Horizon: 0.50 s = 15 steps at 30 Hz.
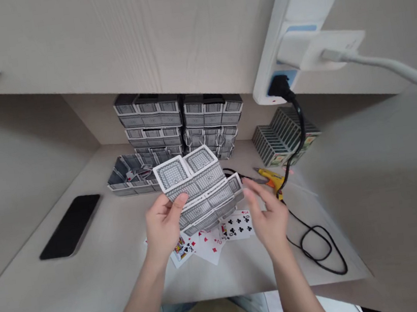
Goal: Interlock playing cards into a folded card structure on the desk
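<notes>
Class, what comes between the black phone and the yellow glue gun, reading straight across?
From phone to glue gun in the head view: left hand, the card structure it holds, then right hand beside it.

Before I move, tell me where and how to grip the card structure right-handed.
Probably pinch the card structure by its jutting right end, right hand coming from the right, since the left hand holds the opposite edge.

This is a panelled desk nook [121,280], home or office unclear, with power strip [280,33], phone [71,228] and glue gun [271,176].
</notes>
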Each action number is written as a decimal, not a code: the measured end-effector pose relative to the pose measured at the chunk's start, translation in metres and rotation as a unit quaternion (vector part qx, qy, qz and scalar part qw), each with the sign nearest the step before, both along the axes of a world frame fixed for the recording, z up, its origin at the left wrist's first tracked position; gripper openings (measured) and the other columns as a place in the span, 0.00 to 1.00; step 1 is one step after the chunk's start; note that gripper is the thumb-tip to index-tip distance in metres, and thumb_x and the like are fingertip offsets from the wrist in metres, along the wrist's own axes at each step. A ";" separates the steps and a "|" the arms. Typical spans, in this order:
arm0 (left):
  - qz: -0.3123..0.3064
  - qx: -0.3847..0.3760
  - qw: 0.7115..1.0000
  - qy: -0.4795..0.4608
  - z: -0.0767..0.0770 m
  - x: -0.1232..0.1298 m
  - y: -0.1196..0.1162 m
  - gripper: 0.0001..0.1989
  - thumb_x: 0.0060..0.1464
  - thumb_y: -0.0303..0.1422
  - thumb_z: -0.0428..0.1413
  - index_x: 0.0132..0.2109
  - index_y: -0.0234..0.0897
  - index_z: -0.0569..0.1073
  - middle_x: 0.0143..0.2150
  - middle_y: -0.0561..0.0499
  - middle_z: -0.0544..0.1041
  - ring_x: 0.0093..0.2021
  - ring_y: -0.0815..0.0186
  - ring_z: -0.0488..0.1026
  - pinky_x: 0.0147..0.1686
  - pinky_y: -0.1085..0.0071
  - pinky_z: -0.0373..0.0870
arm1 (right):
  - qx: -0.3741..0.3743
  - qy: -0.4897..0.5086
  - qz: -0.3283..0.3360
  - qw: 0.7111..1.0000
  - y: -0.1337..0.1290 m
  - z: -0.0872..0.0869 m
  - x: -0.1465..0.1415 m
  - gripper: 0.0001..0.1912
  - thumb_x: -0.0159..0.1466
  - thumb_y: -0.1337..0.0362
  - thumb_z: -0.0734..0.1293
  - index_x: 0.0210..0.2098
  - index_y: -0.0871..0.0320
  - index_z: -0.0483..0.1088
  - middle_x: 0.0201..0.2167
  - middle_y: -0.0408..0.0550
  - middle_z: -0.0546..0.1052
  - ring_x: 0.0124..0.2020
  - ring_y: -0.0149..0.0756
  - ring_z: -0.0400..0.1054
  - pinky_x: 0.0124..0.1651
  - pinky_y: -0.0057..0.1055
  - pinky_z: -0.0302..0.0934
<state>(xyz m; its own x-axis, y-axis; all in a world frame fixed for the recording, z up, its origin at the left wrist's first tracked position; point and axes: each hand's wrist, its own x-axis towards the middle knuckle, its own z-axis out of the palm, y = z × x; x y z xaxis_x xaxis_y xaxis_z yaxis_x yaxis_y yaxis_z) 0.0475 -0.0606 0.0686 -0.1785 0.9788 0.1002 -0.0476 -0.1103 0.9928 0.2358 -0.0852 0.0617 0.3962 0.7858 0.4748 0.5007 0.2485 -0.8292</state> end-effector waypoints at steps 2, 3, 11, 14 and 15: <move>-0.008 0.003 1.000 -0.007 -0.002 0.000 0.000 0.16 0.46 0.40 0.57 0.39 0.32 0.73 0.35 0.47 0.78 0.34 0.64 0.73 0.34 0.71 0.70 | -0.027 -0.004 0.038 0.999 0.001 -0.006 -0.003 0.21 0.56 0.58 0.66 0.48 0.56 0.67 0.48 0.52 0.72 0.49 0.42 0.65 0.51 0.40 0.59; -0.012 0.001 1.000 -0.009 -0.004 0.000 0.000 0.16 0.46 0.40 0.58 0.39 0.32 0.73 0.35 0.47 0.78 0.34 0.65 0.73 0.34 0.71 0.70 | -0.036 0.017 0.049 0.998 0.003 -0.008 -0.004 0.25 0.54 0.58 0.67 0.50 0.56 0.65 0.48 0.53 0.71 0.48 0.42 0.65 0.50 0.40 0.59; -0.081 -0.066 0.991 -0.079 -0.011 -0.008 0.003 0.21 0.40 0.40 0.61 0.42 0.33 0.73 0.42 0.44 0.77 0.43 0.58 0.73 0.39 0.66 0.71 | -0.102 0.203 0.137 0.964 0.014 -0.011 0.010 0.08 0.50 0.61 0.69 0.24 0.59 0.68 0.21 0.41 0.72 0.23 0.30 0.64 0.27 0.27 0.60; -0.132 -0.110 0.982 -0.082 -0.018 -0.009 0.000 0.23 0.35 0.36 0.65 0.42 0.32 0.73 0.42 0.43 0.77 0.43 0.56 0.73 0.39 0.64 0.72 | -0.091 0.222 0.108 0.965 0.013 -0.011 0.010 0.09 0.50 0.60 0.69 0.24 0.59 0.67 0.20 0.41 0.71 0.23 0.30 0.64 0.27 0.27 0.59; -0.144 -0.125 0.979 -0.074 -0.021 -0.009 -0.001 0.22 0.35 0.35 0.65 0.40 0.32 0.74 0.41 0.43 0.77 0.42 0.56 0.74 0.39 0.64 0.72 | -0.086 0.227 0.103 0.965 0.013 -0.010 0.010 0.10 0.50 0.60 0.69 0.24 0.59 0.67 0.20 0.41 0.71 0.23 0.30 0.64 0.28 0.27 0.60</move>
